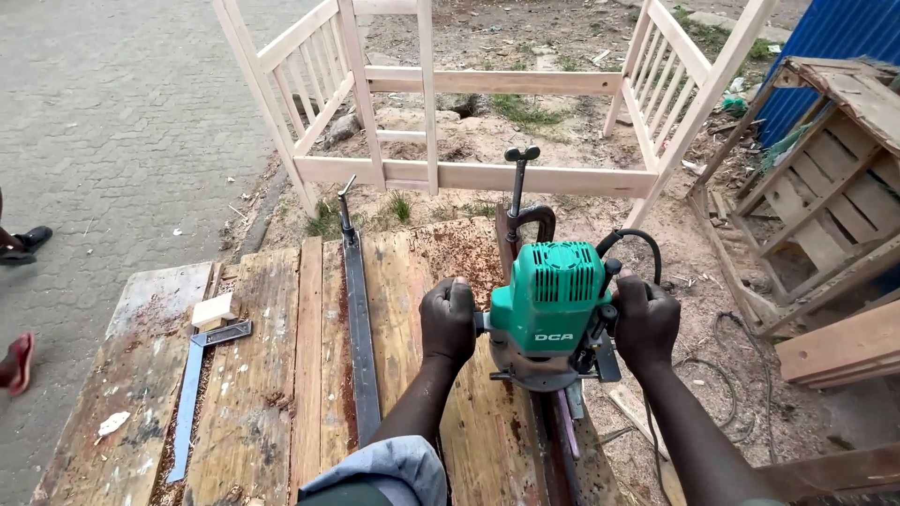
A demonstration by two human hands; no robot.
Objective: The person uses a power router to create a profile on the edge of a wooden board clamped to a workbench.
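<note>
Outdoor plank workbench (281, 375) — left hand (447, 321), right hand (645, 319) both clenched around green router (548, 314) handles near the right edge; open boards leftward

Green casing is showing bright on the router (551, 305), with a grey metal base and black cord. Reddish-brown sawdust is dusting the tan, weathered workbench (281, 375). A blue-grey try square (197, 394) is lying beside a pale wood block (213, 309). Pale, unpainted timber is glowing on the bed frame (487, 173), and blue corrugated sheeting (830, 42) is gleaming behind.
</note>
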